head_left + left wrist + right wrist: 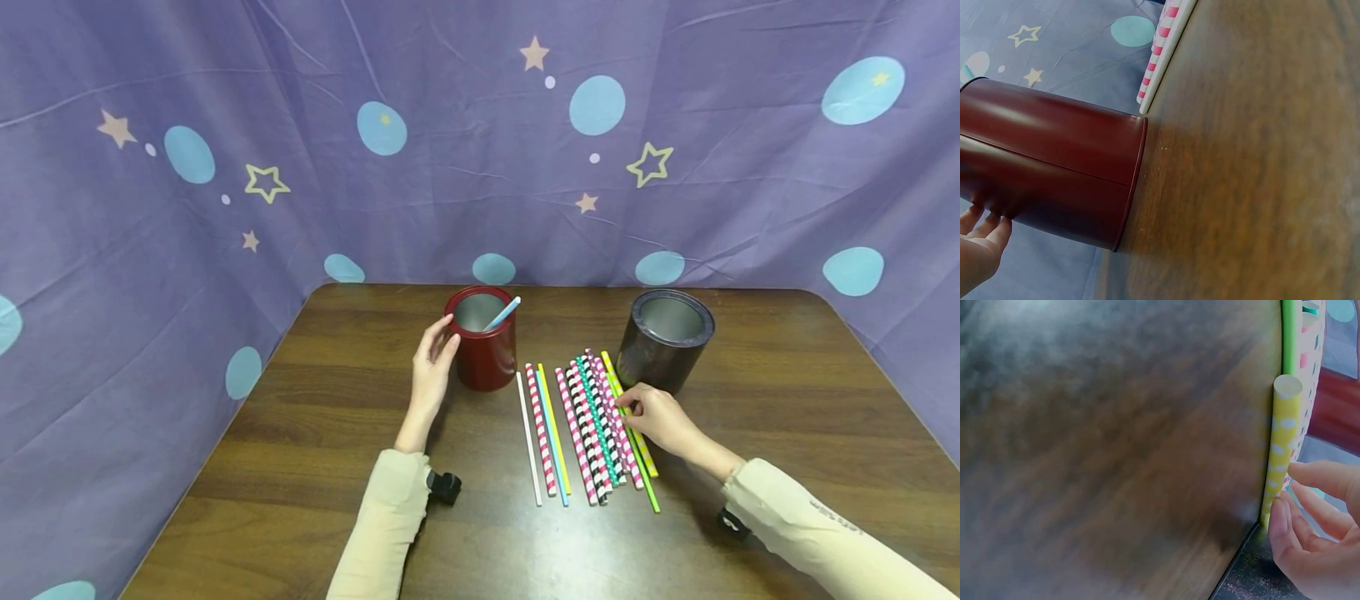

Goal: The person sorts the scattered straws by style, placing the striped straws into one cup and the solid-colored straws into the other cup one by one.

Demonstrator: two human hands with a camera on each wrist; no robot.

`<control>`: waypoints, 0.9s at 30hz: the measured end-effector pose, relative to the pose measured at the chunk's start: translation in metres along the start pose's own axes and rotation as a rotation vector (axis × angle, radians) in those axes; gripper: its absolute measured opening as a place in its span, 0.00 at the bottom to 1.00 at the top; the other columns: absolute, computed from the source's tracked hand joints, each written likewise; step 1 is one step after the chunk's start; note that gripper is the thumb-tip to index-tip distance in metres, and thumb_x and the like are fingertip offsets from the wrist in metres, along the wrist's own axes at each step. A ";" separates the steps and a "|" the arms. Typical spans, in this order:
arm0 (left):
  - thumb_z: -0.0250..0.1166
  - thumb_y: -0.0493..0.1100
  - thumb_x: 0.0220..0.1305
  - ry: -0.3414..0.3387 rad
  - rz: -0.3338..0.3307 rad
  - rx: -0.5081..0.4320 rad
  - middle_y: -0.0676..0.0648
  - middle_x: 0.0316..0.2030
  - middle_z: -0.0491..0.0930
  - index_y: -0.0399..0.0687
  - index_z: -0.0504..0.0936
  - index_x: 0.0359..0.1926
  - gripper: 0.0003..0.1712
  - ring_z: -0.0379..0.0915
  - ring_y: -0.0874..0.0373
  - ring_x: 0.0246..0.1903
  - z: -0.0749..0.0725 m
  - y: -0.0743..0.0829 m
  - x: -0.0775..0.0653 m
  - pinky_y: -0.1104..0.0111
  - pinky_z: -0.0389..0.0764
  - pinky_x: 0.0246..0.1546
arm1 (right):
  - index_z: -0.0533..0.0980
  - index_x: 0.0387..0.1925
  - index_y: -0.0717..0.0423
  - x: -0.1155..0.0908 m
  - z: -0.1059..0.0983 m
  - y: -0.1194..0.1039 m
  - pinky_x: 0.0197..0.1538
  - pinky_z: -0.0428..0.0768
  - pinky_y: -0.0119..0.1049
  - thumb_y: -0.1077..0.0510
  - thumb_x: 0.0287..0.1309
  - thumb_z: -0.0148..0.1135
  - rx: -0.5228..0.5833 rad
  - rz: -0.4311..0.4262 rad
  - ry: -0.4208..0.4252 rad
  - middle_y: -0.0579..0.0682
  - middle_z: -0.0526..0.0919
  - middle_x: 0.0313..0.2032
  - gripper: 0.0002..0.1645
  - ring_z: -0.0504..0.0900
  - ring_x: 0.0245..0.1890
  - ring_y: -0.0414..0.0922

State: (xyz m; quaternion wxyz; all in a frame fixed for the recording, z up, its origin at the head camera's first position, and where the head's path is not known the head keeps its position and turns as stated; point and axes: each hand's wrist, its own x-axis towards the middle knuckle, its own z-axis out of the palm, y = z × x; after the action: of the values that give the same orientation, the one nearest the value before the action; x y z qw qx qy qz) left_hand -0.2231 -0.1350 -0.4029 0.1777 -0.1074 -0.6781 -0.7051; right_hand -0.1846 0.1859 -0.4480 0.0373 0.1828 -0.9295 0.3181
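Note:
My left hand (430, 379) is at the left side of a red can (487, 367), fingertips against its wall near the rim. A light blue straw (504, 312) leans inside that can and sticks out over the rim. My right hand (660, 421) reaches over a row of straws, its fingers bent and its thumb apart from the index finger. The fingertips are right at a yellow straw with white dots (1283, 431) and a thin green straw (647, 475). Pink-striped straws (576, 437) and teal dotted straws (600, 429) lie alongside.
A dark grey can (652, 358) stands just beyond my right hand. Between the two cans lies a smaller group with a white straw (529, 442), a red-striped straw (540, 429), a blue straw and a yellow straw (555, 429). A purple curtain (480, 167) hangs behind the wooden table (300, 467).

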 end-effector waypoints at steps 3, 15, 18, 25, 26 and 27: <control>0.53 0.30 0.60 0.004 0.004 0.007 0.33 0.55 0.65 0.29 0.66 0.55 0.21 0.60 0.47 0.57 0.000 0.001 0.000 0.66 0.64 0.58 | 0.78 0.30 0.66 0.000 0.001 0.000 0.23 0.69 0.29 0.69 0.40 0.64 -0.022 -0.020 -0.003 0.50 0.76 0.25 0.09 0.69 0.22 0.38; 0.53 0.29 0.60 0.008 0.001 -0.001 0.33 0.55 0.65 0.29 0.66 0.55 0.21 0.59 0.47 0.58 0.001 0.002 0.001 0.65 0.62 0.59 | 0.79 0.30 0.64 0.002 0.006 -0.002 0.28 0.72 0.37 0.65 0.40 0.67 -0.123 -0.060 -0.017 0.49 0.76 0.24 0.10 0.72 0.24 0.42; 0.53 0.29 0.60 0.009 0.002 0.000 0.33 0.55 0.65 0.29 0.66 0.55 0.21 0.59 0.47 0.58 0.002 0.003 0.000 0.65 0.61 0.59 | 0.79 0.30 0.63 0.003 0.006 -0.003 0.28 0.72 0.36 0.65 0.41 0.66 -0.126 -0.054 -0.045 0.47 0.76 0.22 0.10 0.72 0.24 0.41; 0.53 0.29 0.60 0.007 0.009 0.004 0.33 0.55 0.65 0.28 0.66 0.55 0.21 0.59 0.46 0.58 0.002 0.003 0.000 0.65 0.61 0.60 | 0.79 0.30 0.63 0.006 0.006 -0.005 0.21 0.69 0.30 0.65 0.42 0.64 -0.071 -0.036 -0.091 0.44 0.77 0.19 0.09 0.71 0.19 0.36; 0.53 0.29 0.60 0.006 0.009 0.002 0.33 0.55 0.65 0.28 0.66 0.55 0.21 0.59 0.46 0.58 0.002 0.003 0.000 0.66 0.61 0.59 | 0.79 0.30 0.63 0.006 0.006 -0.005 0.20 0.69 0.30 0.65 0.42 0.64 -0.064 -0.033 -0.094 0.44 0.78 0.19 0.09 0.71 0.19 0.36; 0.53 0.29 0.60 0.006 0.009 0.000 0.33 0.55 0.65 0.28 0.66 0.55 0.21 0.59 0.46 0.57 0.002 0.003 0.000 0.66 0.62 0.59 | 0.79 0.30 0.63 0.006 0.006 -0.005 0.20 0.69 0.29 0.65 0.42 0.64 -0.059 -0.027 -0.093 0.45 0.78 0.19 0.09 0.71 0.19 0.36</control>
State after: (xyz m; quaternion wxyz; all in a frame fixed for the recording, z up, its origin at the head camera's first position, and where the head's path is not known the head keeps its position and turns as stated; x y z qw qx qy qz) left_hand -0.2221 -0.1333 -0.4004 0.1831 -0.1084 -0.6771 -0.7044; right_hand -0.1881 0.1762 -0.4489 0.0037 0.2089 -0.9366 0.2814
